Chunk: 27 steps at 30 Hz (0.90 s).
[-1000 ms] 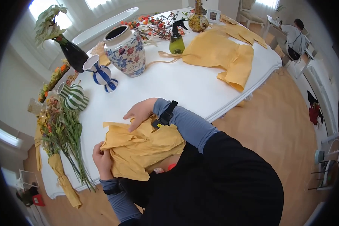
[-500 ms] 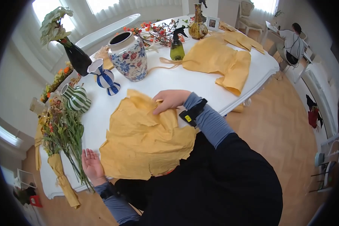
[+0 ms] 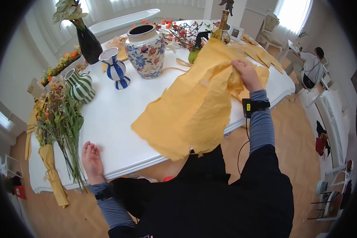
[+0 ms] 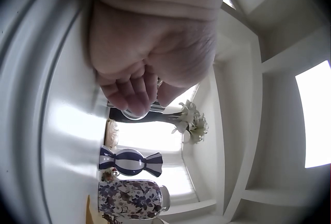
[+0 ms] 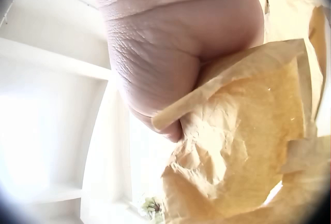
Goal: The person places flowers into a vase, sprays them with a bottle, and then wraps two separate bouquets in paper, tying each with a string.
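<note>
My right hand [image 3: 248, 74] pinches the upper right edge of a large crumpled sheet of yellow wrapping paper [image 3: 186, 115], which slants down across the front of the white table [image 3: 111, 131]. In the right wrist view the creased paper [image 5: 232, 146] folds around the thumb side of the hand [image 5: 160, 53], and the fingertips are partly hidden. Palm up and empty, my left hand [image 3: 92, 160] rests at the table's front edge with fingers loosely bent. To its left lies a bunch of dried flowers [image 3: 67, 131] with long green stems, beside a paper-wrapped bouquet [image 3: 53, 174].
A floral vase [image 3: 146, 55], a blue-striped vase [image 3: 116, 71] and a green-striped vase [image 3: 80, 86] stand behind the left hand. A green spray bottle [image 3: 194, 51] is half covered by the paper. More yellow paper [image 3: 261, 55] lies back right. A person [image 3: 311, 67] sits far right.
My right hand has carried the paper from my lap up and to the right, spreading it over the table. The left hand has let go of the paper and lies apart from it.
</note>
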Each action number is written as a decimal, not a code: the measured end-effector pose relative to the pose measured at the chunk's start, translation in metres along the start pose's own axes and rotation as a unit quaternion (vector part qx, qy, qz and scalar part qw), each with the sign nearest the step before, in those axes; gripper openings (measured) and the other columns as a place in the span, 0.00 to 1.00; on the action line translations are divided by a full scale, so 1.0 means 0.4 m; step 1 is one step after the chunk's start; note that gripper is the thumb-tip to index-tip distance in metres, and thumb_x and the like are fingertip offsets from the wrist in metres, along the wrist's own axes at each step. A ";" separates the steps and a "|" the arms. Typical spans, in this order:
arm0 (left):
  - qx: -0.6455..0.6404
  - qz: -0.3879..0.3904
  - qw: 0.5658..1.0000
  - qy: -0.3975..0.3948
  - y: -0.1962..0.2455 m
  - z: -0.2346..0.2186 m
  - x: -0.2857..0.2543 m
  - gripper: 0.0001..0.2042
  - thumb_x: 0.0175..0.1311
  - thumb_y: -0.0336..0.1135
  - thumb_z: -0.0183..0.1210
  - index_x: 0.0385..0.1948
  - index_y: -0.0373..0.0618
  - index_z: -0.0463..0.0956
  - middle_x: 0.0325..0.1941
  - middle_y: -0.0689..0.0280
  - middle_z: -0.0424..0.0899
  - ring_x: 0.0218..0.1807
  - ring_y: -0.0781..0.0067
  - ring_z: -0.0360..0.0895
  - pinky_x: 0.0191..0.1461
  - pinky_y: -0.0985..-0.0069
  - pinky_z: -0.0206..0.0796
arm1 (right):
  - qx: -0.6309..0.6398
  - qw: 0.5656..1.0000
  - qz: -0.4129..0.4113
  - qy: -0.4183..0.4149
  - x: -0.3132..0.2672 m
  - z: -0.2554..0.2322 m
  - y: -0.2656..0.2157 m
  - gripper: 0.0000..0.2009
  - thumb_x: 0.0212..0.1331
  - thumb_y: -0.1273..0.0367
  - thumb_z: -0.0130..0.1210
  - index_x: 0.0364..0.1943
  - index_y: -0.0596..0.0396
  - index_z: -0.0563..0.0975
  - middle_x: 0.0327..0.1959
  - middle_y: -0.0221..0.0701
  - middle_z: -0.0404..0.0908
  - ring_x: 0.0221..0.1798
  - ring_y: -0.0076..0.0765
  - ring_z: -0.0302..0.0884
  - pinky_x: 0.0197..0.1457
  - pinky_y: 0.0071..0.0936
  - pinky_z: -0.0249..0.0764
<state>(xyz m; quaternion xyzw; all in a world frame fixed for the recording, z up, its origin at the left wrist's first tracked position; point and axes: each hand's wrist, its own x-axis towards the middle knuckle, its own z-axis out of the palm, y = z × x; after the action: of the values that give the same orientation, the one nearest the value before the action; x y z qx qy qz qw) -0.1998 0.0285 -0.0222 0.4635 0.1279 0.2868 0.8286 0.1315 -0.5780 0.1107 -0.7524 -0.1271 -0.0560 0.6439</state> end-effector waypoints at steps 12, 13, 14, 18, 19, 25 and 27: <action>0.010 0.044 0.999 -0.011 -0.008 0.011 -0.018 0.09 0.78 0.27 0.54 0.54 0.37 0.75 0.43 0.67 0.78 0.44 0.79 0.74 0.49 0.80 0.70 | -0.088 0.862 -0.075 0.493 0.054 -0.465 0.079 0.21 0.69 0.60 0.56 0.46 0.70 0.82 0.47 0.44 0.86 0.49 0.39 0.82 0.55 0.33 0.74; 0.011 0.047 0.999 -0.007 -0.008 0.011 -0.019 0.09 0.78 0.27 0.54 0.54 0.37 0.75 0.43 0.67 0.78 0.43 0.79 0.74 0.49 0.80 0.69 | -0.095 0.860 -0.060 0.498 0.054 -0.471 0.105 0.20 0.68 0.60 0.56 0.43 0.70 0.82 0.44 0.43 0.86 0.46 0.40 0.82 0.52 0.34 0.74; 0.010 0.048 0.999 -0.006 -0.008 0.012 -0.020 0.09 0.78 0.27 0.54 0.54 0.37 0.75 0.43 0.67 0.78 0.43 0.79 0.74 0.49 0.80 0.69 | -0.102 0.858 -0.044 0.502 0.053 -0.481 0.133 0.19 0.67 0.61 0.56 0.41 0.70 0.81 0.41 0.42 0.86 0.43 0.40 0.82 0.49 0.35 0.75; 0.026 0.051 0.998 -0.002 -0.017 0.017 -0.017 0.09 0.78 0.26 0.54 0.54 0.37 0.75 0.42 0.67 0.78 0.43 0.79 0.74 0.49 0.80 0.69 | -0.111 0.860 0.016 0.498 0.043 -0.543 0.262 0.22 0.64 0.60 0.56 0.45 0.72 0.82 0.45 0.47 0.87 0.48 0.48 0.85 0.53 0.38 0.76; 0.032 0.052 0.998 -0.002 -0.016 0.012 -0.019 0.09 0.77 0.26 0.54 0.54 0.37 0.75 0.42 0.67 0.78 0.43 0.79 0.74 0.49 0.80 0.70 | -0.168 0.859 0.018 0.483 0.053 -0.577 0.308 0.24 0.64 0.58 0.57 0.46 0.72 0.83 0.47 0.49 0.87 0.51 0.52 0.85 0.55 0.39 0.76; 0.029 0.044 0.998 0.014 -0.015 0.038 -0.028 0.09 0.75 0.26 0.57 0.52 0.36 0.77 0.39 0.66 0.80 0.40 0.77 0.76 0.47 0.79 0.70 | -0.552 0.659 0.183 0.477 -0.026 -0.384 0.127 0.52 0.50 0.36 0.63 0.76 0.52 0.61 0.76 0.50 0.64 0.75 0.65 0.62 0.73 0.58 0.63; 0.029 0.044 0.999 0.006 -0.011 0.042 -0.030 0.09 0.75 0.26 0.57 0.52 0.36 0.77 0.39 0.67 0.79 0.41 0.77 0.76 0.48 0.78 0.70 | -0.595 0.663 0.017 0.453 -0.016 -0.315 0.076 0.40 0.56 0.42 0.64 0.67 0.52 0.73 0.66 0.49 0.75 0.67 0.59 0.74 0.69 0.52 0.69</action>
<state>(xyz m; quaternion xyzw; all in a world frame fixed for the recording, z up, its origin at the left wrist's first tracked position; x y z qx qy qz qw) -0.1996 0.0079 -0.0175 0.4907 0.1209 0.3218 0.8006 0.1433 -0.7070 0.1007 -0.8593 0.2536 -0.4425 0.0376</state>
